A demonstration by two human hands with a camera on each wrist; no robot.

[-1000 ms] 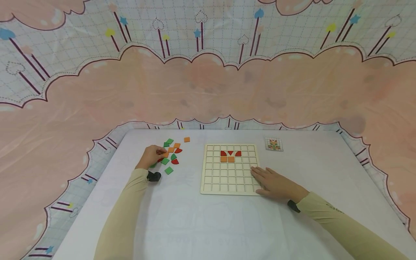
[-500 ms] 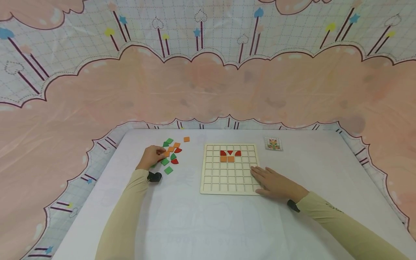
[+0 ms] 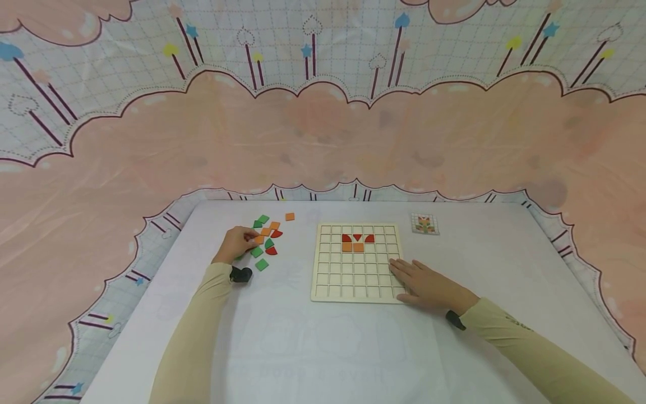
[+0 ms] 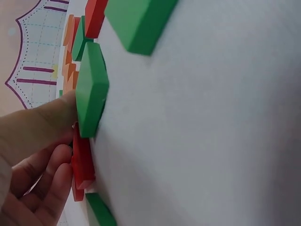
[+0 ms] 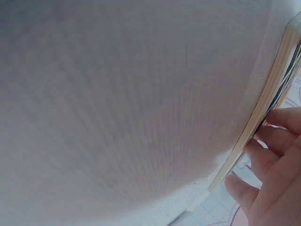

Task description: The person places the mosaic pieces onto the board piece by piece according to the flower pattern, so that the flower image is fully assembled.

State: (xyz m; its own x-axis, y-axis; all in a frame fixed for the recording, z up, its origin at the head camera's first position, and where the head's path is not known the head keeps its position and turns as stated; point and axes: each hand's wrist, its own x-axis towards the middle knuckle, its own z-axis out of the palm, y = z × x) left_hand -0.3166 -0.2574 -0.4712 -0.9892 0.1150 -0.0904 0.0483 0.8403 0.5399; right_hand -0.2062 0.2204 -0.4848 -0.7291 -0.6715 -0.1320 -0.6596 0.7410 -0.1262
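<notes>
My left hand (image 3: pixel 239 242) is at a loose cluster of coloured tiles, its fingertips by an orange square tile (image 3: pixel 259 239). In the left wrist view the thumb reaches behind a green tile (image 4: pixel 91 92), and curled fingers lie beside a red tile (image 4: pixel 83 157). The fingertips are hidden, so whether they pinch a tile is unclear. My right hand (image 3: pixel 429 285) rests with straight fingers on the right edge of a pale gridded board (image 3: pixel 333 280). On that board sit two red quarter-round tiles (image 3: pixel 370 238), a red triangle (image 3: pixel 357 237) and two orange squares (image 3: pixel 358 247).
A small pattern card (image 3: pixel 425 224) lies behind the board to the right. One orange square (image 3: pixel 290 216) sits apart at the back of the cluster, and a green tile (image 3: pixel 262 264) lies at its front. White cloth (image 3: pixel 323 342) covers the table.
The orange square by my left fingertips has shifted slightly right, and the red piece beneath that hand has gone from sight in the head view. My right hand and the board stay put.
</notes>
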